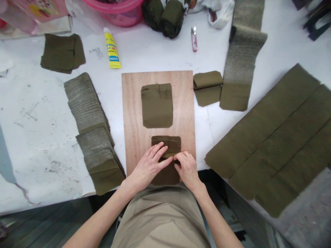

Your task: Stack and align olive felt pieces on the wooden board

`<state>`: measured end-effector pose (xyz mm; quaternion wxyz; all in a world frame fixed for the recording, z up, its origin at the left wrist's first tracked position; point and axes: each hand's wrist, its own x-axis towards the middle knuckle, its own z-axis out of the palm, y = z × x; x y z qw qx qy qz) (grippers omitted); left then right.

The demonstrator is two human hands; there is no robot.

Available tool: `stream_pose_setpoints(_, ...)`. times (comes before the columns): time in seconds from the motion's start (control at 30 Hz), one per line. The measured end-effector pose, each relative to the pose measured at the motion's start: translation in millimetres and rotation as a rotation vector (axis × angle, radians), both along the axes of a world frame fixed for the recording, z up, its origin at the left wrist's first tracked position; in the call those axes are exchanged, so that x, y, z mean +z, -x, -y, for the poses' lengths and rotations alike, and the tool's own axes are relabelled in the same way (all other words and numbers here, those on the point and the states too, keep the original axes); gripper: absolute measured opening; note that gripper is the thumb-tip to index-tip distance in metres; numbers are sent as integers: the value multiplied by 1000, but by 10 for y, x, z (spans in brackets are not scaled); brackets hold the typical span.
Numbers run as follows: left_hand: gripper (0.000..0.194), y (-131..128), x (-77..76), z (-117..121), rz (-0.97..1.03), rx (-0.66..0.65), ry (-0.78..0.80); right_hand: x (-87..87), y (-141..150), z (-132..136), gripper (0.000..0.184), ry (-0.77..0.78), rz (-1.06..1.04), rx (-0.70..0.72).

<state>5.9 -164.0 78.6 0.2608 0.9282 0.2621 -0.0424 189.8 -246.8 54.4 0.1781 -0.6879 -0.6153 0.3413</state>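
Note:
An olive-green fabric piece [168,176] lies at the near end of a wooden board [133,120], with a fold running across it. My left hand [148,165] rests on this piece, fingers spread and its thumb along the fold. At the fold's right end, my right hand [188,169] pinches the cloth between thumb and fingers. My hands hide parts of the piece. Farther up the board lies a flat olive pocket-shaped piece [157,108], its corners trimmed.
Stacked fabric pieces [88,106] lie left of the board. To the right are a folded piece [209,94], a fabric strip stack [239,72] and large olive panels [274,144]. Behind are a yellow glue tube [112,50], thread snips [194,39] and a pink basin [121,15].

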Motion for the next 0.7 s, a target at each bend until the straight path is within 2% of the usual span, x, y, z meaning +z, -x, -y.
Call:
stream_pose_setpoints(0.13, 34, 16, -22, 26, 0, 39, -7, -3, 3, 2, 29, 17, -24, -32)
stream_pose_setpoints(0.3, 42, 40, -56, 1, -61, 155, 4, 33, -8, -38, 31, 35, -15, -34)
stream_pose_setpoints(0.53, 31, 58, 24, 29, -205, 331, -4, 109, 29, -50, 31, 107, 87, -49)
stream_pose_setpoints(0.7, 22, 98, 26, 67, -311, 392, 32, 119, 78, -24, 41, 217, 174, -112)
